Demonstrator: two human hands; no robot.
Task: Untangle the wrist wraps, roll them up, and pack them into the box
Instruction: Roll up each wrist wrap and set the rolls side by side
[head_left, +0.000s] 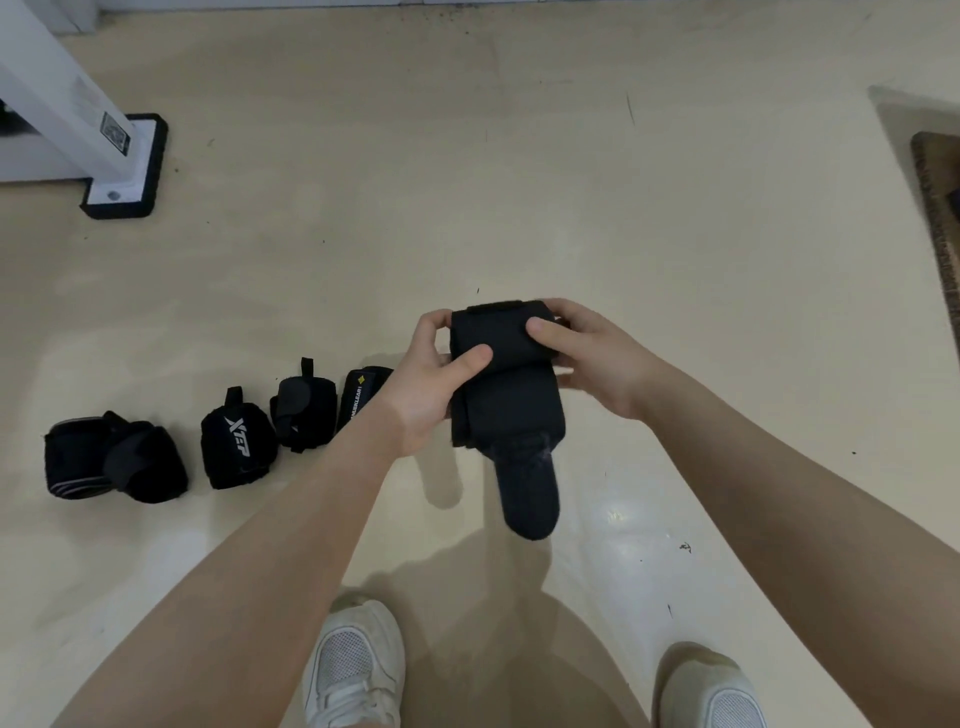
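Note:
I hold a black wrist wrap (506, 395) in the air above the floor, partly rolled at its top, with a loose rounded end hanging down. My left hand (434, 384) grips its left side, thumb across the front. My right hand (587, 358) grips the roll from the right, thumb pressed on top. Several rolled black wraps lie in a row on the floor to the left: a large one with grey stripes (114, 457), one marked XTEP (236, 447), a plain one (304, 410), and one with a yellow mark (361, 397) partly behind my left wrist. No box is in view.
A white post on a black-rimmed foot (127, 166) stands at the far left. A brown mat edge (940, 218) lies at the right. My two white shoes (353, 670) (711, 691) are at the bottom on the cream floor.

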